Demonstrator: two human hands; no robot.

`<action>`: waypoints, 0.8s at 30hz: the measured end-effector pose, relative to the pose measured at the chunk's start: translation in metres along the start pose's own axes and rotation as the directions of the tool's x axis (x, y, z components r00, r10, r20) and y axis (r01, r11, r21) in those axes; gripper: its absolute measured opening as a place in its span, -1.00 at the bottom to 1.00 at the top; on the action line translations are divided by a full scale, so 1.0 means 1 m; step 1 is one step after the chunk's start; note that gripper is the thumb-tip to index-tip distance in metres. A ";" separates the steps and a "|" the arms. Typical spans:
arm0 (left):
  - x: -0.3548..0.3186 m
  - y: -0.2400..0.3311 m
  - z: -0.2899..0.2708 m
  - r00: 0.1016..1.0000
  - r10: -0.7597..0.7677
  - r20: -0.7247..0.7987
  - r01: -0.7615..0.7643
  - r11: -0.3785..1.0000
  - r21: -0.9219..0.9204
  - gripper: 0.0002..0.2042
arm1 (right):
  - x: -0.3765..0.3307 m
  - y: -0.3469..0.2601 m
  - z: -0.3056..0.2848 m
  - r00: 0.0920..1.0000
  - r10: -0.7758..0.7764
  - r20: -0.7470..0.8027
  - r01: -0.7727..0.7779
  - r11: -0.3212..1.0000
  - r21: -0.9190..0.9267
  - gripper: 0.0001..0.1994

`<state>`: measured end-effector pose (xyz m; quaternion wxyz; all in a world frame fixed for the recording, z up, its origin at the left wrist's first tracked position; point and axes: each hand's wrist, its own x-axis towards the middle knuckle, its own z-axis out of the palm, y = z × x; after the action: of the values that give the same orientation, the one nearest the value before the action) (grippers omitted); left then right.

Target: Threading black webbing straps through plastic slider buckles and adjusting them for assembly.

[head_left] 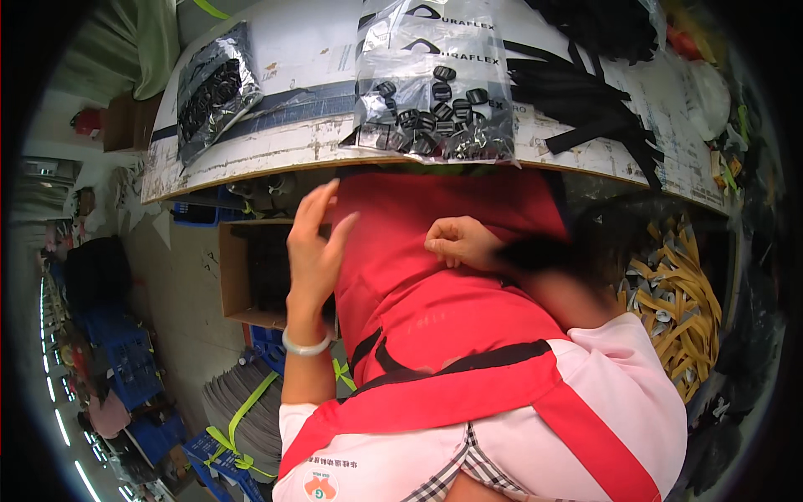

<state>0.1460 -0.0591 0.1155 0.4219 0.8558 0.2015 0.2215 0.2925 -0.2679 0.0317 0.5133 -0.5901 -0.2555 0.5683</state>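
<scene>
My left hand (316,244) is raised over the left side of the red apron (418,326) on my lap, its fingers and thumb apart and holding nothing. A pale bangle (306,345) circles that wrist. To the right, my right hand (460,240) hovers above the apron with its fingers curled together; whatever they may hold is hidden. A blurred dark shape (539,251) covers part of that forearm, and I cannot tell what it is. Ahead of both hands, a clear plastic bag (431,67) of small black plastic buckles lies at the table's front edge.
On the worn white table (309,63) lie another bag of black parts (216,92) at left and black webbing straps (585,105) at right. Below are a cardboard box (238,272), tan and grey strips (673,309) and a bundle of grey material (242,406) tied with yellow-green bands.
</scene>
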 end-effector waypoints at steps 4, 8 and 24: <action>0.080 -0.023 0.039 0.977 -0.084 -0.196 0.131 0.962 0.241 -0.50 | -0.004 0.001 -0.007 1.000 -0.012 -0.025 0.012 1.000 -0.004 -0.84; 0.121 -0.046 0.057 0.961 -0.274 0.032 0.264 0.883 -0.388 -0.74 | -0.002 0.001 -0.016 0.999 -0.020 -0.049 0.020 1.000 0.010 -0.84; 0.156 0.039 0.111 0.945 0.263 0.196 -0.303 0.928 0.216 -0.49 | 0.014 0.013 -0.027 1.000 -0.012 0.009 0.012 1.000 0.002 -0.83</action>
<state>0.3415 -0.0681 0.1194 0.2925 0.9363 0.0658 0.1829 0.3169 -0.2686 0.0102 0.5162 -0.5856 -0.2608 0.5680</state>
